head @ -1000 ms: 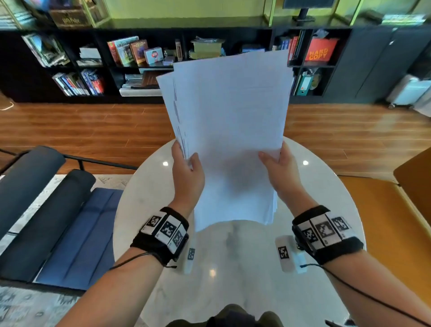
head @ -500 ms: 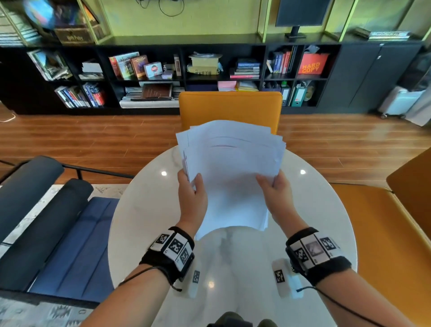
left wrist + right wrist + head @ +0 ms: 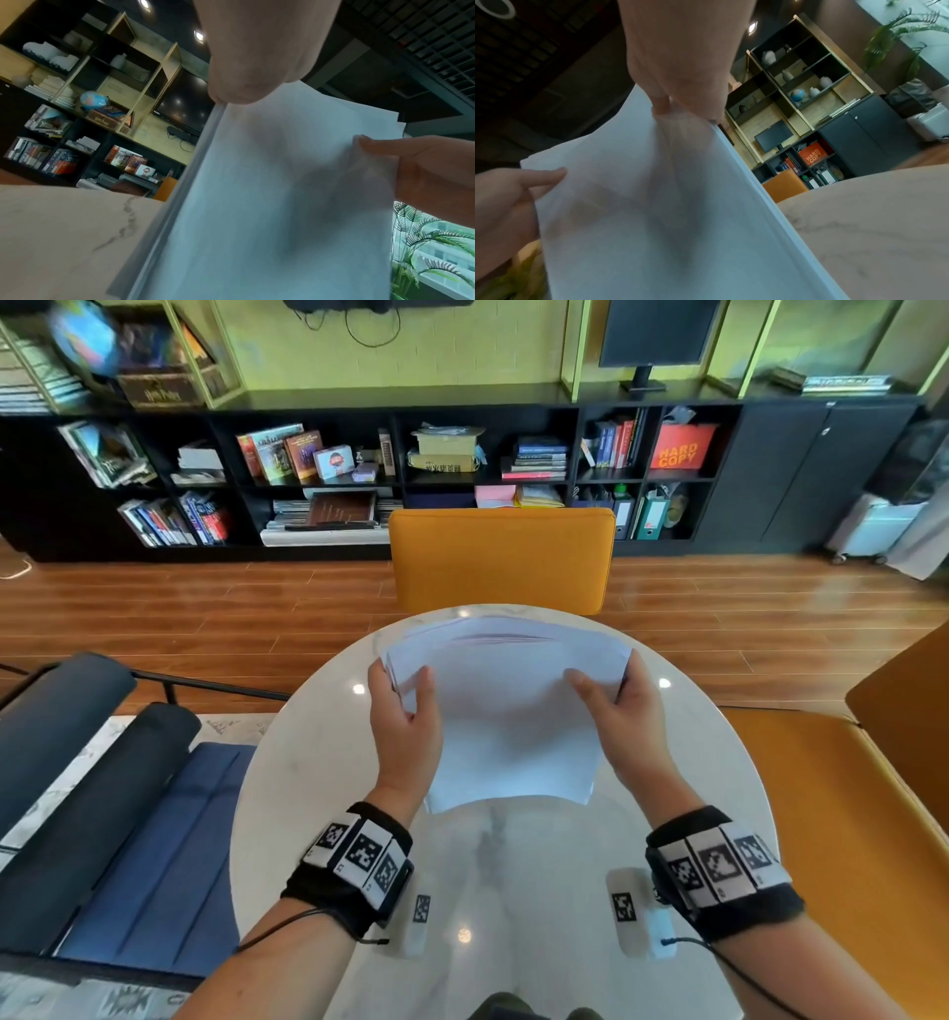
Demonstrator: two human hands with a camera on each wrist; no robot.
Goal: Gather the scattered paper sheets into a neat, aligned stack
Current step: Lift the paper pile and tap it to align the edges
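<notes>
Over the last second the paper stack (image 3: 513,711) has been lowered from a raised, nearly upright position in front of the bookshelf to a low, tilted position over the counter (image 3: 308,788). The left hand (image 3: 405,726) and right hand (image 3: 621,726) have descended with the stack, each gripping a side edge. The orange chair (image 3: 500,557), previously hidden behind the sheets, is now exposed. The top edges now sit closer together, less fanned.

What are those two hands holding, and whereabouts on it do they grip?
A stack of paper sheets: the left hand grips its left edge, the right hand its right edge.
</notes>
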